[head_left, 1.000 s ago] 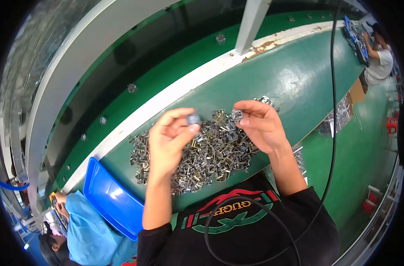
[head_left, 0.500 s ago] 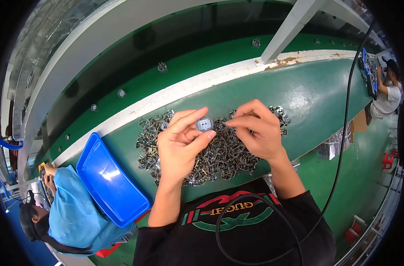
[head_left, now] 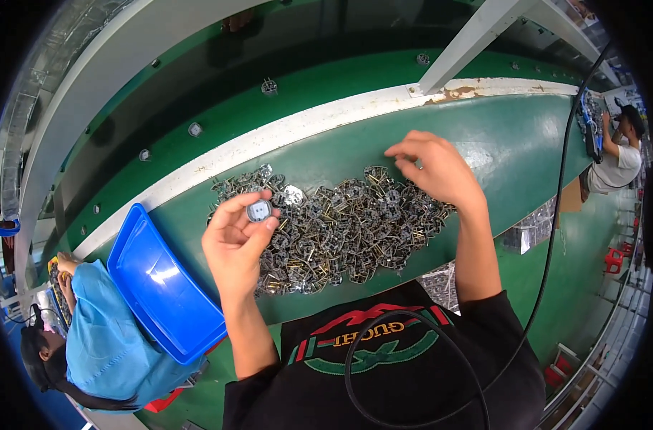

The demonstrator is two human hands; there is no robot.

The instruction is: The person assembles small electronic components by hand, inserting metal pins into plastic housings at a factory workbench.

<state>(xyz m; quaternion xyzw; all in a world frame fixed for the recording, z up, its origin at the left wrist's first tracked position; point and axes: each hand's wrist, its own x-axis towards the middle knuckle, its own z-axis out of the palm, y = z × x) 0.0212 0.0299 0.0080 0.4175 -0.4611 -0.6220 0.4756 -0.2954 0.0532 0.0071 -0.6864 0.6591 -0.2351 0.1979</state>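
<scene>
Left hand [head_left: 235, 240] pinches one small round metal part [head_left: 259, 211] above the near-left edge of the metal parts pile [head_left: 341, 229]; right hand [head_left: 434, 168], fingers loosely curled and empty, hovers over its far-right edge; most pieces apparently remain unhandled.

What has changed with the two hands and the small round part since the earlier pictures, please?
The right hand has drawn away from the small round part to the far right side of the metal pile. The left hand alone now pinches the part. The blue tray and pile stayed put.
</scene>
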